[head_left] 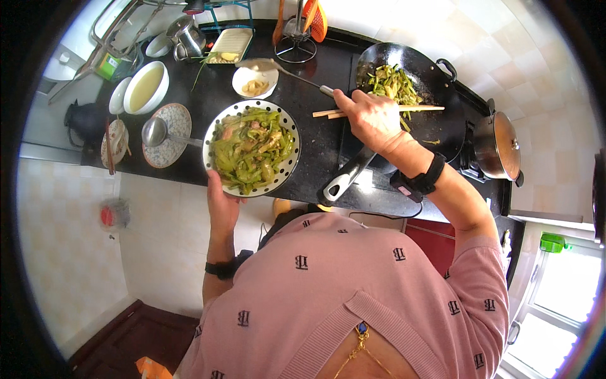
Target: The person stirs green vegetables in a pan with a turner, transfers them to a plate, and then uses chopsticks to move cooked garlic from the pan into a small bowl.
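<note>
My left hand point(223, 201) grips the near rim of a white bowl with black polka dots point(292, 156). Cooked green vegetables with bits of meat point(253, 147) fill it. My right hand point(374, 116) is closed around the handle of a metal spatula point(303, 79), whose head extends leftward over a small white bowl of sliced garlic or ginger point(255, 86). Wooden chopsticks point(428, 108) lie across under the same hand and appear held with the spatula. Beyond that hand, a black wok point(435, 123) holds more of the green vegetables point(393, 83).
The wok's handle point(348, 175) points toward me over the counter edge. On the right stands a lidded steel pot point(497, 142). Leftward are a metal ladle point(155, 131) on a patterned plate point(177, 118), a bowl of pale liquid point(163, 78) and a utensil stand point(296, 49) behind.
</note>
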